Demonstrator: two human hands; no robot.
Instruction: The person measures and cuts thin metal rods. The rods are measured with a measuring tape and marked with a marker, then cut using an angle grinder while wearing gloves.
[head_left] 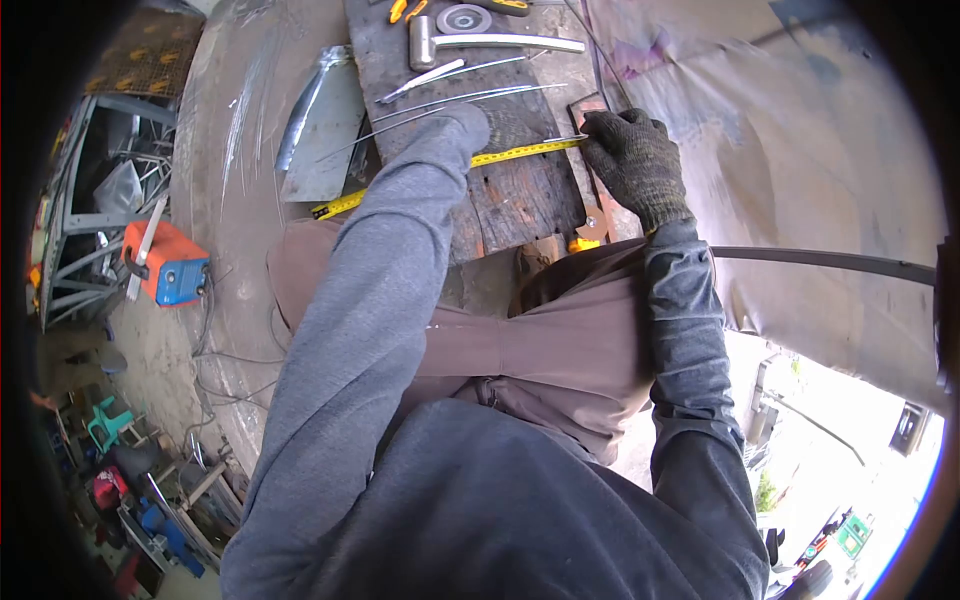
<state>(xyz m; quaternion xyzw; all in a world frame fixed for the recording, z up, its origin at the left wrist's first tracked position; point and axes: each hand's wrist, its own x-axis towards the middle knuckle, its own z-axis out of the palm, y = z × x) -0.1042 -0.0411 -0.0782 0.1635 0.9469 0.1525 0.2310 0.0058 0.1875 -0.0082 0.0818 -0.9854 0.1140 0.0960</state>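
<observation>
A yellow tape measure blade point(525, 153) runs across the dark wooden board point(515, 205), passing under my left forearm. At its right end my gloved right hand point(637, 165) is closed, thumb and fingers pinching the blade's tip. My gloved left hand point(512, 128) rests low over the board just above the blade; its fingers blend into the dark wood and cannot be made out. Thin metal rods point(490, 95) lie beyond the left hand. A hammer point(500, 42) with a metal handle lies farther up, beside a grinding disc point(464, 18).
A bent sheet-metal piece point(325, 130) lies left of the board. An orange and blue machine point(168, 263) stands at left, with cables on the floor. Near my right knee sits a worn brown disc point(594, 222). A large metal sheet point(790, 150) fills the right side.
</observation>
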